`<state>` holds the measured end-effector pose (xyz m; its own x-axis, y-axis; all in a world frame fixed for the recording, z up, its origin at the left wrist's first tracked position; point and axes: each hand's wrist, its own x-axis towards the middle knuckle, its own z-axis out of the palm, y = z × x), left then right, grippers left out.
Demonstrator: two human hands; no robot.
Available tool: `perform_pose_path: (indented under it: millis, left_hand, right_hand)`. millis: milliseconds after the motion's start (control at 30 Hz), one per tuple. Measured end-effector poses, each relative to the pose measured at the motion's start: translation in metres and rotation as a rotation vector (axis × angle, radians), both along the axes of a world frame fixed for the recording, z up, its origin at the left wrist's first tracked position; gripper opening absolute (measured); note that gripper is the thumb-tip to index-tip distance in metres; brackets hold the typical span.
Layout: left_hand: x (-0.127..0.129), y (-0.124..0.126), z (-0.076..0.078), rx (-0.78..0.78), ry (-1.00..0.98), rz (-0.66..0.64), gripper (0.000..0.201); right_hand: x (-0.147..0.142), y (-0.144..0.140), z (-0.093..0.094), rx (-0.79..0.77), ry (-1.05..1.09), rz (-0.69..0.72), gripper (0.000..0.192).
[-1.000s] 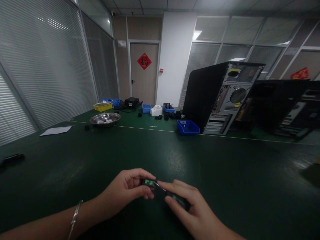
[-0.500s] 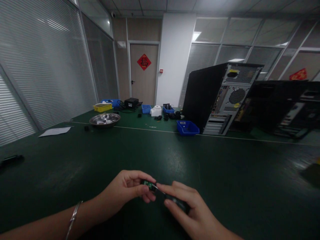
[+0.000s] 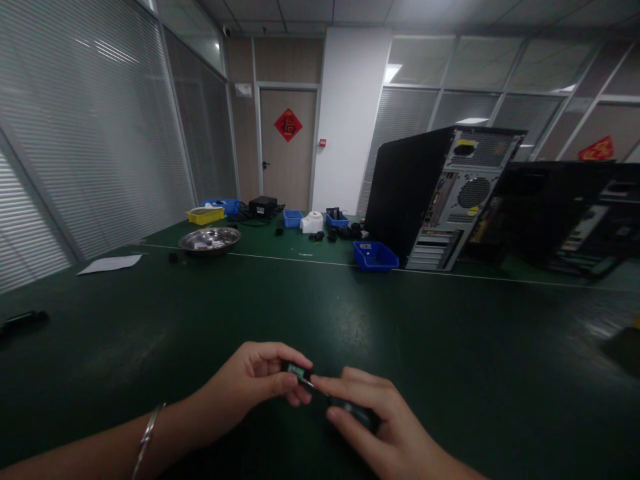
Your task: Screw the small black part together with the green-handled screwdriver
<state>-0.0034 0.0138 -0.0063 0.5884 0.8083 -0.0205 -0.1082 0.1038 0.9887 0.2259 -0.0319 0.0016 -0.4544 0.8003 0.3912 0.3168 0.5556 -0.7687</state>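
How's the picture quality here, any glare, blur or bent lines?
Head view: dim, with soft glare on the green tabletop; head view: the small green part in the left hand is too soft for detail; head view: the computer tower leans, likely from lens distortion.

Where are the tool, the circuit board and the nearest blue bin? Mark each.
Tool (image 3: 353, 409): head view, on its dark handle.
Circuit board (image 3: 297, 370): head view, on its visible green face.
Blue bin (image 3: 379, 264): head view, on its near wall.
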Motion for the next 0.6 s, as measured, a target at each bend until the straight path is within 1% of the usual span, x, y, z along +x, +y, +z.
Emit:
perform_pose_path:
  millis: [167,300,367,500,600]
  left_hand:
    - [0.0006,-0.0004,0.0044,0.013,-0.007,0.011,0.020]
    - [0.0010,0.0009,0.0048,-0.032,-0.132,0.034,0.027]
    - [0.0004,0.0014,0.0033,-0.052,-0.158,0.038,0.026]
    - [-0.0016,-0.0004,0.0039,0.020,-0.059,0.029,0.020]
    - [-0.0011,-0.0036,0.0076,0.047,0.040,0.023,0.027]
  right_hand:
    - [0.0005,0.0013,0.0003,0.009,-0.025,-0.005,0.034]
    - [0.0005,0.0013,-0.0008,0.031,-0.023,-0.042,0.035]
    - [0.0001,0.0002,-0.0006,0.037,-0.019,-0.074,0.034]
    - [-0.0006,-0.0014,0.0022,0.032,-0.019,-0.081,0.034]
    - [-0.0005,-0.0009,0.0040,0.032,-0.007,-0.063,0.035]
